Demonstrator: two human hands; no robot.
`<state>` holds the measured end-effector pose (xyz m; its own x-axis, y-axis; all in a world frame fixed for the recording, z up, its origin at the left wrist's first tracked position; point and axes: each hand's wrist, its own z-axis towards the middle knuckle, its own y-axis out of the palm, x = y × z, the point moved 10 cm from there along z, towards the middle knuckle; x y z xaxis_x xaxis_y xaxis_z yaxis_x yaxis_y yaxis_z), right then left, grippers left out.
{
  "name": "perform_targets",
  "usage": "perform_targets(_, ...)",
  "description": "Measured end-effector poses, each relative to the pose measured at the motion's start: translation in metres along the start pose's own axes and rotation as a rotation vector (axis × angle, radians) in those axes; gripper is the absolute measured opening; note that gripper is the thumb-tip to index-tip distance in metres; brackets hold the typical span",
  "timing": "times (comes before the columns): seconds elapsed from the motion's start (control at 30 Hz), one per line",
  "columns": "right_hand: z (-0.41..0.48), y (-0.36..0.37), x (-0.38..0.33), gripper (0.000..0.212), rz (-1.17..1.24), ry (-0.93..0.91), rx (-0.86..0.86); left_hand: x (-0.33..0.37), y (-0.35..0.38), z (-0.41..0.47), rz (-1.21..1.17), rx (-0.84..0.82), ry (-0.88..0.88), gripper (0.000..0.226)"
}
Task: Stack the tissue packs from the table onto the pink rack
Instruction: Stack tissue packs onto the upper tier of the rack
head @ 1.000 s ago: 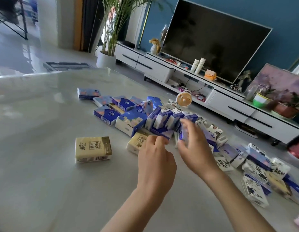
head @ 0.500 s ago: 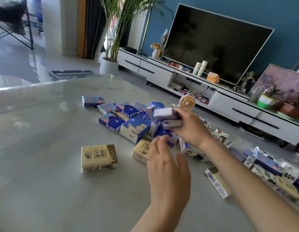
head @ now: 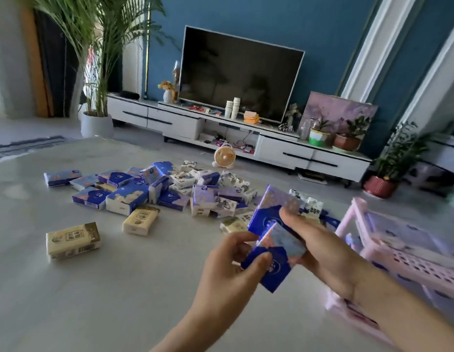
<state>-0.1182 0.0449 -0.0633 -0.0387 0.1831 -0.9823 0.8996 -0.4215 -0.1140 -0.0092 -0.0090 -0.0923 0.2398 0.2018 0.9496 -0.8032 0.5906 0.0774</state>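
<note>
In the lower middle of the frame your left hand [head: 233, 268] pinches the near end of the lower blue pack [head: 281, 246] between thumb and fingers. Your right hand [head: 322, 250], just to the right of it, grips the upper blue pack [head: 269, 213], with the thumb on its face. The two packs touch each other and are both tilted. At the right edge stands the pink rack [head: 403, 257], a little blurred. On the table [head: 106, 301], in the middle of the frame, lies the pile of tissue packs [head: 175, 191]. One yellow pack [head: 73, 241] lies apart at the left, and a second yellow pack [head: 140, 219] is just beside the pile. At the top you see a dark television [head: 241, 72]
</note>
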Motion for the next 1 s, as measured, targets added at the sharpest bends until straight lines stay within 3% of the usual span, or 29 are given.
perform_targets(0.17,-0.084,-0.096,-0.049,0.024,-0.022,-0.235,0.314,0.065,0.092,-0.017,0.063,-0.282,0.09,0.016)
perform_targets(0.23,-0.118,-0.146,-0.066,0.019,-0.02,-0.352,0.484,0.088,0.115,-0.014,0.096,-0.299,0.122,0.004)
perform_targets(0.3,-0.142,-0.199,-0.067,0.016,-0.042,-0.398,0.676,0.105,0.136,-0.002,0.109,-0.265,0.15,0.007)
perform_targets(0.43,-0.146,-0.27,-0.029,0.028,-0.136,-0.286,0.891,0.102,0.198,0.029,0.288,-0.24,0.165,0.022)
perform_targets(0.57,-0.122,-0.277,0.001,0.018,-0.359,-0.257,0.909,0.07,0.242,0.047,0.729,-0.159,0.27,0.034)
perform_targets(0.7,-0.11,-0.264,0.001,0.036,-0.769,-0.175,0.917,0.051,0.256,0.044,1.245,-0.177,0.313,0.034)
perform_targets(0.77,-0.109,-0.265,0.003,0.034,-0.912,-0.111,0.934,0.049,0.262,0.04,1.446,-0.214,0.369,0.038)
perform_targets(0.87,-0.109,-0.262,0.003,0.024,-1.029,-0.091,0.943,0.051,0.267,0.04,1.395,-0.298,0.455,0.043)
perform_targets(1.0,-0.098,-0.258,0.001,0.054,-1.038,-0.164,0.83,0.048,0.287,0.029,1.319,-0.631,0.599,0.048)
